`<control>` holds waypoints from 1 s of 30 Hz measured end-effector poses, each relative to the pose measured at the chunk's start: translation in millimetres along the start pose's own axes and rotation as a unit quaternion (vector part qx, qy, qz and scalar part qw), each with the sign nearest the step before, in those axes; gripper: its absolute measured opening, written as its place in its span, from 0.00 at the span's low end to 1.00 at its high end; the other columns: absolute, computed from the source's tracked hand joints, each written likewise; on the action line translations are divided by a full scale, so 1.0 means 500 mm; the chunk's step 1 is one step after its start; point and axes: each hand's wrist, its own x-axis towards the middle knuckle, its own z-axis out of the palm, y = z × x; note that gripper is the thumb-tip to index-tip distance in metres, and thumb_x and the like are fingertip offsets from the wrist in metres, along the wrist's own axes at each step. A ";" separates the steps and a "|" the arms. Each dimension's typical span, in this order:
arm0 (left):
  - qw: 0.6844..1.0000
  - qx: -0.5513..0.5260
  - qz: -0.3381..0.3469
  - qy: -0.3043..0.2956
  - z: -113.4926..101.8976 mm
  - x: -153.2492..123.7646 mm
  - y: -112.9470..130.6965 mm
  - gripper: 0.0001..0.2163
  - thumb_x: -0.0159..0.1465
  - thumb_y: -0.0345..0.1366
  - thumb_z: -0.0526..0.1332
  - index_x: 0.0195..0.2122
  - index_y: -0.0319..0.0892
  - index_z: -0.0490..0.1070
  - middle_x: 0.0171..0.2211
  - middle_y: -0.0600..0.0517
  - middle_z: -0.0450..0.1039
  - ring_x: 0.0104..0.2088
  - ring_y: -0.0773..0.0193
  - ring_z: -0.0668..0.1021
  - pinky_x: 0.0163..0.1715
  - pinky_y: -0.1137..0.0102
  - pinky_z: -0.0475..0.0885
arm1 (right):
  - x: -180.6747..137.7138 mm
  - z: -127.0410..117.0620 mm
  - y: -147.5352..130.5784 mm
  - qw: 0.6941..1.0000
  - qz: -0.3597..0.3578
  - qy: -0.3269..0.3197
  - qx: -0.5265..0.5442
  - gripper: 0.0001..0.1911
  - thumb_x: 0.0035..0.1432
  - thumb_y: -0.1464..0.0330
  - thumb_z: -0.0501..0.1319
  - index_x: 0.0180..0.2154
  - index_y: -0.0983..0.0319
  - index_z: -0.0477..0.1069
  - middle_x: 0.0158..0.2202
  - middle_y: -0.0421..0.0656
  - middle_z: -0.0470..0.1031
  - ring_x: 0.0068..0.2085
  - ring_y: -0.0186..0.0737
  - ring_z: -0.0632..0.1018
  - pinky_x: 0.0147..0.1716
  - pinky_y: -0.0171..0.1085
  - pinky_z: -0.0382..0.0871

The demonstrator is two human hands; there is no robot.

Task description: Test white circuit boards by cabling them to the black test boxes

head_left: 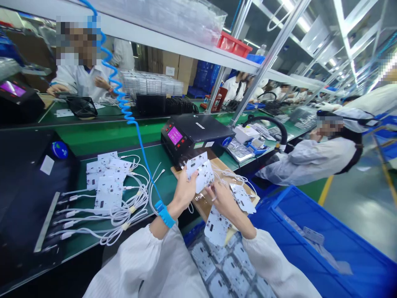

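My left hand (185, 191) is closed around a small stack of white flat boards (200, 170), held up above a brown cardboard sheet (203, 203). It wears a blue wrist strap (165, 213) with a coiled blue cord (124, 101) running up. My right hand (223, 198) is beside it, fingers curled at the lower edge of the stack and over more white boards (242, 198) lying on the cardboard. Another white board (216, 225) hangs under my right wrist.
White boards with white cables (109, 186) lie on the green bench (105, 136) to the left. A black tester with a pink screen (192, 134) stands behind. A blue crate (322, 248) sits at right. Trays of boards (223, 269) lie below. Other people in white coats work around.
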 end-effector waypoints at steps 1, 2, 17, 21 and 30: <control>1.000 -0.007 -0.001 -0.001 0.000 -0.001 -0.001 0.14 0.68 0.36 0.65 0.55 0.44 0.75 0.56 0.44 0.78 0.61 0.51 0.77 0.67 0.55 0.67 | 0.000 0.006 -0.002 1.000 -0.001 -0.009 0.011 0.20 0.70 0.50 0.51 0.32 0.55 0.64 0.32 0.47 0.74 0.38 0.54 0.76 0.44 0.52 0.69; 1.000 -0.012 -0.001 -0.001 0.000 -0.002 -0.001 0.14 0.68 0.36 0.65 0.55 0.44 0.75 0.56 0.45 0.79 0.61 0.51 0.77 0.66 0.56 0.68 | 0.001 0.011 -0.006 0.999 0.005 -0.019 0.033 0.19 0.71 0.51 0.50 0.32 0.55 0.64 0.32 0.47 0.75 0.37 0.53 0.76 0.43 0.51 0.69; 0.988 -0.129 -0.056 0.058 -0.002 -0.015 0.064 0.12 0.69 0.30 0.63 0.53 0.41 0.75 0.56 0.44 0.79 0.60 0.52 0.79 0.66 0.54 0.70 | 0.031 0.010 -0.019 0.999 0.036 -0.011 0.034 0.18 0.71 0.53 0.49 0.49 0.57 0.68 0.27 0.43 0.71 0.29 0.49 0.75 0.34 0.43 0.68; 0.981 -0.163 -0.065 0.081 -0.001 -0.028 0.087 0.13 0.70 0.29 0.61 0.55 0.41 0.75 0.57 0.43 0.79 0.61 0.53 0.78 0.67 0.54 0.69 | 0.036 0.006 -0.009 0.999 0.033 -0.032 0.013 0.21 0.73 0.53 0.47 0.56 0.57 0.67 0.23 0.40 0.68 0.26 0.47 0.73 0.34 0.44 0.68; 0.985 -0.143 -0.047 0.080 -0.011 -0.046 0.090 0.14 0.70 0.30 0.62 0.56 0.42 0.75 0.59 0.44 0.78 0.63 0.55 0.77 0.72 0.54 0.62 | 0.005 0.004 0.005 0.977 -0.101 -0.181 -0.056 0.36 0.66 0.63 0.65 0.67 0.65 0.52 0.43 0.50 0.74 0.44 0.53 0.78 0.45 0.50 0.75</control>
